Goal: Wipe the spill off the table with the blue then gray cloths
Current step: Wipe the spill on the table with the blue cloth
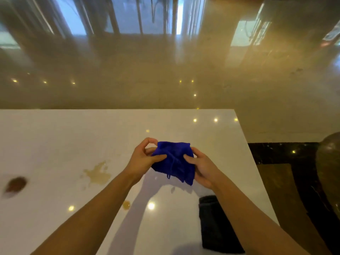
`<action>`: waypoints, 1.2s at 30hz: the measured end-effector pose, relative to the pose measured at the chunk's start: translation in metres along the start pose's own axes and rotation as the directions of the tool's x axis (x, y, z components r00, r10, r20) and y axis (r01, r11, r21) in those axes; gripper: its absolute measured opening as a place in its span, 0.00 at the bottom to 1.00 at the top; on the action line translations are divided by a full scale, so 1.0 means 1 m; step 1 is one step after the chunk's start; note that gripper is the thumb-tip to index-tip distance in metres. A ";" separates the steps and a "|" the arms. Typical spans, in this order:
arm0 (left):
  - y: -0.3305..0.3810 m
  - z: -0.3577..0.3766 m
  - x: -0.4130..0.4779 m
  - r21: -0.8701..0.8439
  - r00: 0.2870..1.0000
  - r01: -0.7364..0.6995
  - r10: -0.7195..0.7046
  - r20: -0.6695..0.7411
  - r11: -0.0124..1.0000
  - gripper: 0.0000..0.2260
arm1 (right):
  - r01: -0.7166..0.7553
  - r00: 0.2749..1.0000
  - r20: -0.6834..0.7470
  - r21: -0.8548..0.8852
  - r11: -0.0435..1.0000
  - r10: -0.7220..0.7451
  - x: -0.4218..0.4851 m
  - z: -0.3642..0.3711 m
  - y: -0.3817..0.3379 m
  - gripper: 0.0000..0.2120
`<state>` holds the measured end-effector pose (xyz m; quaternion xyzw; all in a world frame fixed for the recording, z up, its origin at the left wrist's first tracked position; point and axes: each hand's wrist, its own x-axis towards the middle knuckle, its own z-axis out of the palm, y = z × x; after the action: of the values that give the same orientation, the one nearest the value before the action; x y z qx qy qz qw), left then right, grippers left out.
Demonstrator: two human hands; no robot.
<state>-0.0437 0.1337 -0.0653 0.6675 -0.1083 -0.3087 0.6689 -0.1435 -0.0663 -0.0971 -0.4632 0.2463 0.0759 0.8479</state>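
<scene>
A bunched blue cloth (174, 162) hangs in the air above the white table (55, 137), held from both sides. My left hand (145, 157) grips its left edge and my right hand (202, 168) grips its right side. A yellowish spill (97, 174) spreads on the table to the left of my hands, with a small amber drop (126, 204) nearer to me. A dark gray cloth (217, 225) lies folded on the table under my right forearm, partly hidden by it.
A blurred brown stain (15, 184) marks the table at the far left. The table's right edge runs diagonally past the gray cloth; beyond it lies glossy beige floor with a dark border (276, 153). A rounded dark object (329, 159) sits at the right.
</scene>
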 end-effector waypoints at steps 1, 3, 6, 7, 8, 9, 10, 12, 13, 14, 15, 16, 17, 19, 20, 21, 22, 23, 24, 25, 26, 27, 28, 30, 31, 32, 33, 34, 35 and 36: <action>0.002 -0.006 -0.011 -0.001 1.000 0.006 -0.006 -0.014 1.000 0.13 | 0.000 1.000 0.006 -0.057 0.998 0.001 -0.005 0.011 0.003 0.14; -0.002 -0.016 -0.033 0.104 0.999 -0.019 0.024 -0.048 0.994 0.13 | 0.006 1.000 0.012 -0.158 0.987 -0.004 -0.013 0.030 0.016 0.12; -0.023 -0.019 -0.058 0.373 0.981 -0.103 0.155 -0.113 0.922 0.15 | 0.016 1.000 -0.005 -0.305 0.952 -0.018 -0.022 0.047 0.045 0.13; -0.032 -0.021 -0.065 0.389 0.973 -0.101 0.172 -0.152 0.915 0.15 | 0.005 1.000 -0.013 -0.344 0.939 -0.010 -0.025 0.050 0.055 0.13; -0.043 -0.022 -0.075 0.350 0.967 -0.084 0.160 -0.197 0.933 0.16 | -0.007 1.000 -0.023 -0.372 0.928 -0.002 -0.030 0.052 0.065 0.13; -0.055 -0.025 -0.085 0.265 0.967 -0.049 0.113 -0.230 0.963 0.18 | -0.020 0.999 -0.034 -0.390 0.921 0.007 -0.034 0.052 0.075 0.13; -0.065 -0.029 -0.094 0.170 0.972 0.005 0.036 -0.234 0.985 0.20 | -0.039 0.999 -0.048 -0.413 0.910 0.021 -0.037 0.052 0.084 0.13; -0.091 -0.037 -0.112 0.089 0.969 0.151 -0.130 -0.210 0.984 0.25 | -0.103 0.994 -0.091 -0.531 0.841 0.064 -0.045 0.049 0.103 0.15; -0.105 -0.041 -0.122 0.126 0.960 0.200 -0.169 -0.222 0.972 0.27 | -0.137 0.988 -0.146 -0.632 0.762 0.057 -0.048 0.047 0.113 0.16; -0.120 -0.047 -0.132 0.210 0.949 0.228 -0.170 -0.265 0.951 0.28 | -0.157 0.978 -0.207 -0.751 0.641 -0.002 -0.047 0.045 0.125 0.18; -0.132 -0.052 -0.141 0.330 0.936 0.254 -0.145 -0.321 0.909 0.28 | -0.153 0.963 -0.245 -0.843 0.515 -0.115 -0.049 0.043 0.136 0.19; -0.142 -0.058 -0.150 0.450 0.914 0.287 -0.101 -0.393 0.846 0.28 | -0.123 0.950 -0.224 -0.909 0.398 -0.219 -0.052 0.046 0.146 0.20; -0.152 -0.067 -0.157 0.552 0.885 0.318 -0.033 -0.464 0.771 0.28 | -0.055 0.950 -0.132 -0.963 0.265 -0.281 -0.052 0.049 0.158 0.22; -0.173 -0.087 -0.173 0.699 0.820 0.391 0.119 -0.560 0.599 0.28 | 0.152 0.972 0.155 -0.988 -0.025 -0.176 -0.049 0.063 0.187 0.28; -0.183 -0.098 -0.179 0.750 0.799 0.448 0.159 -0.580 0.487 0.29 | 0.239 0.964 0.253 -0.960 -0.148 -0.084 -0.045 0.071 0.204 0.32; -0.194 -0.109 -0.185 0.767 0.785 0.518 0.146 -0.602 0.377 0.31 | 0.292 0.953 0.302 -0.928 -0.232 -0.007 -0.041 0.077 0.220 0.34; -0.204 -0.118 -0.191 0.758 0.769 0.578 0.110 -0.630 0.302 0.32 | 0.329 0.941 0.337 -0.897 -0.295 0.028 -0.035 0.080 0.232 0.35; -0.212 -0.124 -0.195 0.745 0.756 0.613 0.080 -0.650 0.264 0.34 | 0.391 0.913 0.406 -0.854 -0.344 0.033 -0.026 0.080 0.238 0.35; -0.223 -0.130 -0.197 0.734 0.747 0.627 0.066 -0.662 0.259 0.34 | 0.467 0.871 0.488 -0.796 -0.385 0.048 -0.013 0.077 0.241 0.35; -0.228 -0.131 -0.198 0.736 0.747 0.622 0.079 -0.660 0.267 0.34 | 0.512 0.838 0.543 -0.746 -0.426 0.056 -0.001 0.071 0.235 0.34; -0.231 -0.132 -0.198 0.742 0.749 0.613 0.097 -0.655 0.271 0.34 | 0.509 0.831 0.556 -0.731 -0.455 0.036 0.018 0.067 0.224 0.33; -0.233 -0.132 -0.198 0.739 0.745 0.617 0.101 -0.659 0.270 0.34 | 0.450 0.849 0.527 -0.758 -0.472 -0.035 0.043 0.066 0.211 0.33; -0.234 -0.133 -0.198 0.742 0.747 0.616 0.100 -0.657 0.264 0.34 | 0.342 0.881 0.452 -0.811 -0.475 -0.137 0.067 0.067 0.198 0.33; -0.234 -0.133 -0.199 0.738 0.744 0.618 0.102 -0.660 0.272 0.34 | 0.098 0.937 0.226 -0.901 -0.423 -0.266 0.101 0.081 0.173 0.34; -0.232 -0.133 -0.199 0.737 0.742 0.617 0.105 -0.662 0.277 0.34 | 0.025 0.939 0.161 -0.914 -0.406 -0.305 0.109 0.088 0.170 0.34; -0.231 -0.133 -0.199 0.732 0.740 0.620 0.102 -0.665 0.282 0.35 | -0.008 0.936 0.130 -0.921 -0.389 -0.328 0.108 0.095 0.173 0.34; -0.229 -0.132 -0.199 0.730 0.740 0.619 0.096 -0.666 0.291 0.35 | -0.007 0.930 0.131 -0.927 -0.374 -0.342 0.097 0.101 0.181 0.34; -0.228 -0.131 -0.199 0.728 0.741 0.619 0.089 -0.665 0.295 0.35 | 0.041 0.927 0.175 -0.926 -0.374 -0.333 0.076 0.104 0.196 0.34; -0.227 -0.131 -0.199 0.727 0.741 0.621 0.083 -0.667 0.292 0.34 | 0.118 0.920 0.248 -0.914 -0.387 -0.304 0.048 0.105 0.217 0.33; -0.226 -0.131 -0.199 0.727 0.742 0.623 0.077 -0.666 0.288 0.34 | 0.204 0.910 0.324 -0.894 -0.400 -0.259 0.014 0.104 0.244 0.33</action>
<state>-0.1878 0.3713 -0.2406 0.9893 0.0740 -0.0848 0.0933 -0.1823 0.1540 -0.2397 -0.9934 -0.0101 0.0540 0.1011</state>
